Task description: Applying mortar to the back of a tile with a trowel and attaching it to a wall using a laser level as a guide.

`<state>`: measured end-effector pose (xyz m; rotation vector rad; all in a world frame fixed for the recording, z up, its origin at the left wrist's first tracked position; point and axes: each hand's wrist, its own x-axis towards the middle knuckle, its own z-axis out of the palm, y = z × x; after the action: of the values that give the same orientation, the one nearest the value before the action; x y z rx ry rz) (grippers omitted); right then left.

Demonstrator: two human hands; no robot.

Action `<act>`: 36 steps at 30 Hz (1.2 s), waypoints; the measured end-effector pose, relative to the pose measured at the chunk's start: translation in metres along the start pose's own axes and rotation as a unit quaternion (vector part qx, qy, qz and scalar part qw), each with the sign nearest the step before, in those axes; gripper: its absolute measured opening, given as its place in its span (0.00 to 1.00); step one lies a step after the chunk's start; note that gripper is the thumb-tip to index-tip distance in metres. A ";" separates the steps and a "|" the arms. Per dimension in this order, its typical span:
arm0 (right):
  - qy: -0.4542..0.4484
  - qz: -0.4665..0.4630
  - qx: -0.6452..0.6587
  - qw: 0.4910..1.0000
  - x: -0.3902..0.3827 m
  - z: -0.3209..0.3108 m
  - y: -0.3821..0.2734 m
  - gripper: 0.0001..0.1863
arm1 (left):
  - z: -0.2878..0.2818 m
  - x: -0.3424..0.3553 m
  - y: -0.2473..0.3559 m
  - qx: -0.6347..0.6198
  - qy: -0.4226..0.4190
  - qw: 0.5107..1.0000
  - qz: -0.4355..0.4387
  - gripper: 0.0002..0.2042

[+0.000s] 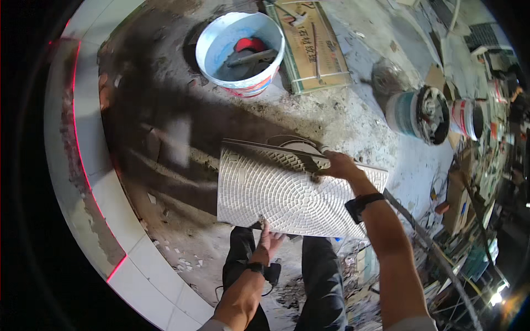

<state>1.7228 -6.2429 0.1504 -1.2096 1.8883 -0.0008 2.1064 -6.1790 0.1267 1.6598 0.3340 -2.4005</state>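
Note:
A large rectangular tile [292, 193] is held tilted in front of my legs, its pale back with a raised pattern of concentric arcs facing me. My right hand [339, 165] grips the far long edge, fingers curled over it. At the near edge, my left hand [269, 241] holds the tile from below with the thumb on the patterned side. Part of a round, pale rim [301, 144] shows just beyond the far edge; the tile hides the rest of it.
A white bucket [205, 58] holding tools and something red stands ahead. Beside it lies a flat tile carton [331, 69] with a hammer [298, 19] on top. More buckets [406, 113] and clutter are at the right. White wall tiles [124, 207] with a red laser line curve along the left.

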 end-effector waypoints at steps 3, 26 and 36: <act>-0.055 -0.036 -0.017 0.998 0.029 -0.008 -0.015 0.42 | 0.011 0.018 -0.027 -0.094 -0.086 0.992 0.009 0.39; -0.068 -0.067 0.004 0.995 0.136 -0.108 -0.075 0.38 | 0.132 0.050 0.026 -0.236 -0.137 0.956 0.106 0.37; -0.116 -0.168 -0.119 0.972 0.177 -0.146 -0.090 0.35 | 0.226 0.062 -0.016 -0.378 -0.117 0.910 0.123 0.34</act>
<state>1.6662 -6.4822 0.1625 -1.6090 1.4952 0.1813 1.8785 -6.2334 0.1467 0.9824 0.8261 -1.8825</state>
